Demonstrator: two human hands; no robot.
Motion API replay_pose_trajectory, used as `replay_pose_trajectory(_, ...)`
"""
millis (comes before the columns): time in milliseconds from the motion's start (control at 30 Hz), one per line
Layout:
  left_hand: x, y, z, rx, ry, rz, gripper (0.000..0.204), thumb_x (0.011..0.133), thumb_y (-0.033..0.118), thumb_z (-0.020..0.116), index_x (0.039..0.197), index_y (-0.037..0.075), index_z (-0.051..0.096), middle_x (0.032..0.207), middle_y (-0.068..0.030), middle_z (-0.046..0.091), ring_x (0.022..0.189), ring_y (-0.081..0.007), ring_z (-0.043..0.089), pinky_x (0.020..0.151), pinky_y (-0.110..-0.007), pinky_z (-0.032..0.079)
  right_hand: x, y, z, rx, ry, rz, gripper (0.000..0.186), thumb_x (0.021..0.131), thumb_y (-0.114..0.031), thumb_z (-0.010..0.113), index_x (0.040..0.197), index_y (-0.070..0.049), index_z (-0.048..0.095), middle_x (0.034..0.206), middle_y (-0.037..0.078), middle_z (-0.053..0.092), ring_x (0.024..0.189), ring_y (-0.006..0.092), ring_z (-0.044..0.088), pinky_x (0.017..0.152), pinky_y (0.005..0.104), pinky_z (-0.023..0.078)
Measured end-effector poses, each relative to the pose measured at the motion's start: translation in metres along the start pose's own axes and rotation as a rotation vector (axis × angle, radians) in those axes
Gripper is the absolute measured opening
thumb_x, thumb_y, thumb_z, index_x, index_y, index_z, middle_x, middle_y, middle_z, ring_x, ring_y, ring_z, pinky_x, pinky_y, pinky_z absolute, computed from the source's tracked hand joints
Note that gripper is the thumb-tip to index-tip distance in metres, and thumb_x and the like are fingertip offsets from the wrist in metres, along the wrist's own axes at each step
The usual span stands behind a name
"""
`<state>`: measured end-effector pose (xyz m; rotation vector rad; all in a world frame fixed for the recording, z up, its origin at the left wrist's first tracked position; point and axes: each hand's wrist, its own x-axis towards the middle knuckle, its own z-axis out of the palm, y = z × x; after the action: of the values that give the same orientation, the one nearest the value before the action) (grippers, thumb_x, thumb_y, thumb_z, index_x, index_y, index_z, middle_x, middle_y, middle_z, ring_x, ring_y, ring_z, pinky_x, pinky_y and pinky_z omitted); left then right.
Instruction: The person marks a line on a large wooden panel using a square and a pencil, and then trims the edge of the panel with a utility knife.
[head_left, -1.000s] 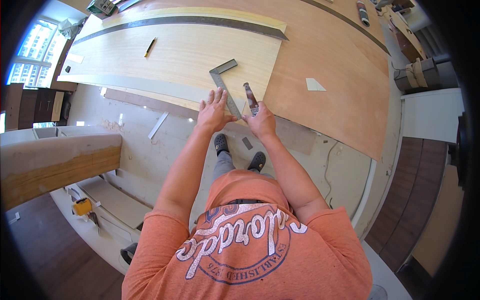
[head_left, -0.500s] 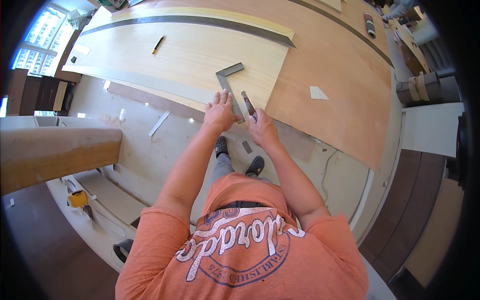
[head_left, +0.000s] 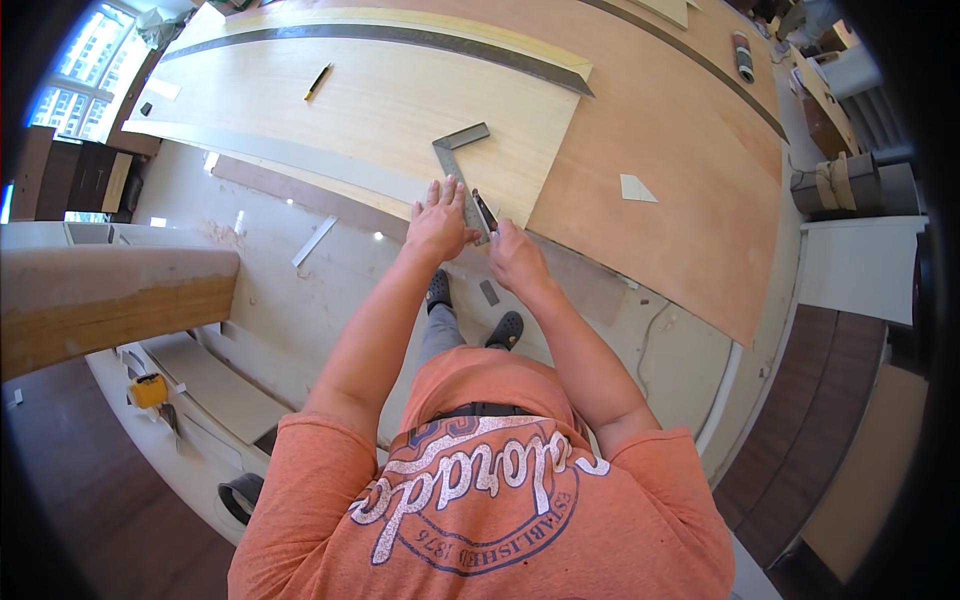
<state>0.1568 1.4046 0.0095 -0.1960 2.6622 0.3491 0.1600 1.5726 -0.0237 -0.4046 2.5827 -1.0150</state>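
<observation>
My left hand [head_left: 437, 227] lies flat with its fingers stretched out, pressing on the blade of a metal try square [head_left: 452, 164]. The square rests on a pale wood panel [head_left: 380, 105] close to its near right corner. Just right of the square's blade, my right hand [head_left: 519, 258] is wrapped round a slim dark tool that looks like a utility knife [head_left: 485, 211]. The tool points away from me and slants slightly left, along the square. Its lower part is hidden in my fist.
A pencil-like yellow and black tool [head_left: 318, 81] and a long dark metal straightedge [head_left: 370, 37] lie on the panel. Beneath is a larger reddish board [head_left: 680, 250] with a white offcut [head_left: 636, 188]. A yellow tape measure [head_left: 148, 391] sits at the left. Scraps litter the floor.
My right hand has moved slightly left and down, turning the knife so it lies nearer the square's blade. My left hand stays in place on the square.
</observation>
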Motion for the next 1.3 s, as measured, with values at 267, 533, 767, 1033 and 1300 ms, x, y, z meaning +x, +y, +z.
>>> replay_pose_trajectory(267,-0.004,0.006,-0.009,-0.009,-0.046,-0.027,0.095,0.089,0.046,0.071,0.161,0.009,0.019,0.169,-0.0057,0.012,0.156,-0.0295,0.01,0.123,-0.053,0.021,0.002,-0.005,-0.001,-0.075,-0.028,0.027,0.024,0.1,-0.022,0.049,0.11,-0.001,0.052,0.101,0.029,0.066,0.095,0.0489,0.064,0.083,0.0566,0.05)
replay_pose_trajectory(533,-0.004,0.004,-0.006,-0.016,-0.039,-0.021,0.095,0.089,0.045,0.071,0.16,0.008,0.02,0.169,-0.006,0.012,0.156,-0.03,0.011,0.123,-0.053,0.022,0.005,-0.014,-0.009,-0.183,-0.079,0.011,0.023,0.099,-0.018,0.048,0.109,0.002,0.051,0.101,0.031,0.067,0.095,0.0482,0.066,0.082,0.0557,0.052)
replay_pose_trajectory(767,-0.002,0.003,-0.002,-0.021,-0.026,-0.023,0.094,0.089,0.042,0.072,0.16,0.008,0.021,0.169,-0.007,0.013,0.156,-0.0305,0.011,0.122,-0.054,0.022,0.007,-0.037,-0.031,-0.232,-0.253,0.099,0.025,0.092,-0.009,0.054,0.114,0.003,0.051,0.105,0.029,0.069,0.101,0.0455,0.067,0.087,0.0524,0.054)
replay_pose_trajectory(1033,0.001,0.002,0.003,-0.053,0.006,-0.012,0.093,0.088,0.04,0.073,0.159,0.006,0.023,0.169,-0.01,0.014,0.155,-0.0344,0.011,0.121,-0.057,0.022,0.003,-0.037,-0.031,-0.229,-0.271,0.095,0.026,0.096,-0.013,0.044,0.116,0.003,0.05,0.105,0.03,0.069,0.099,0.0463,0.068,0.087,0.0538,0.053)
replay_pose_trajectory(1300,0.001,0.002,0.005,-0.035,0.011,-0.018,0.094,0.088,0.041,0.072,0.16,0.006,0.022,0.169,-0.0099,0.013,0.155,-0.0337,0.011,0.122,-0.056,0.022,-0.008,-0.032,-0.029,-0.238,-0.277,0.084,0.027,0.096,-0.013,0.043,0.117,0.003,0.049,0.101,0.031,0.069,0.096,0.0473,0.068,0.085,0.0556,0.053)
